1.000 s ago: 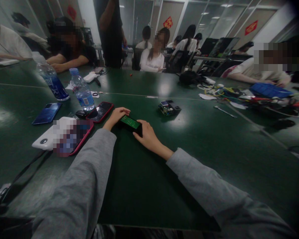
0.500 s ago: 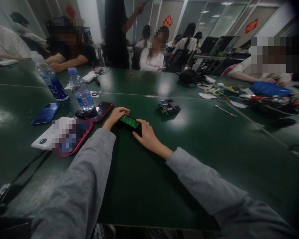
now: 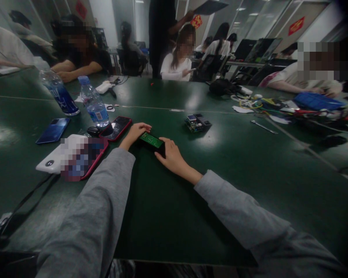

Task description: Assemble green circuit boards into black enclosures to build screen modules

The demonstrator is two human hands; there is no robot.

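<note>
A green circuit board [image 3: 152, 140] set in a dark block-like case lies between my hands, just above or on the green table. My left hand [image 3: 137, 133] curls over its left end, the fingers reaching along the far edge. At the right end, my right hand [image 3: 171, 155] grips it, with the thumb on the near side and the fingers on the far side. Beyond my right hand sits a small electronics module [image 3: 195, 124], a bare board beside a dark housing. A phone in a red case [image 3: 116, 128] lies close to my left wrist.
Left of my arm are a white device [image 3: 53, 156], a blue phone [image 3: 53, 130] and two bottles, one of them a water bottle [image 3: 95, 104]. On the right lie a wrench [image 3: 263, 127], tangled cables and a blue tray [image 3: 319, 101]. Several people sit around the table.
My hands and the circuit board stay nearly still. In the background the standing person has shifted right, now with a flat dark panel in view at the hand. The whole view has tilted slightly.
</note>
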